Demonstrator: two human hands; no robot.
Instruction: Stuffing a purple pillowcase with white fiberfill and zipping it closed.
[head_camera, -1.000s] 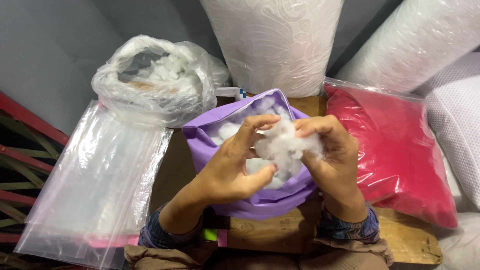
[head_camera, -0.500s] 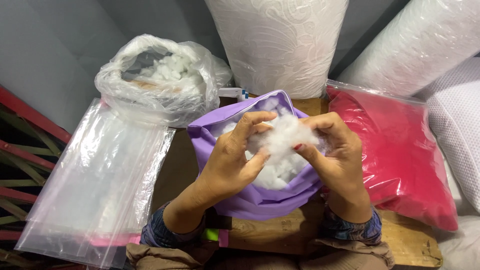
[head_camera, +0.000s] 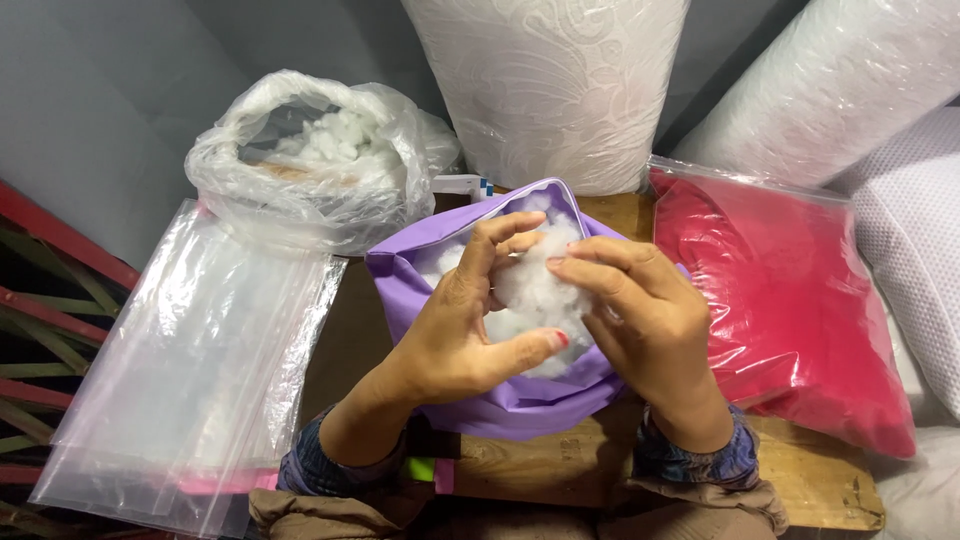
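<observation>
Both hands, left hand (head_camera: 455, 335) and right hand (head_camera: 645, 325), grip a white stuffing clump (head_camera: 530, 285) over the purple cover (head_camera: 440, 250); red bagged cushion (head_camera: 800, 300) at three o'clock, stuffing bag (head_camera: 310, 160) at ten, clear bags (head_camera: 190, 370) at nine.

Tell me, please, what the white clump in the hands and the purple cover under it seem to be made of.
The white stuffing clump, held between the left hand and the right hand, looks like synthetic fibre fill: matte, fluffy, with wispy edges. The purple cover looks like thin woven fabric with a smooth, slightly satiny finish; it folds softly at its open mouth. The exact fibre cannot be told.
</observation>
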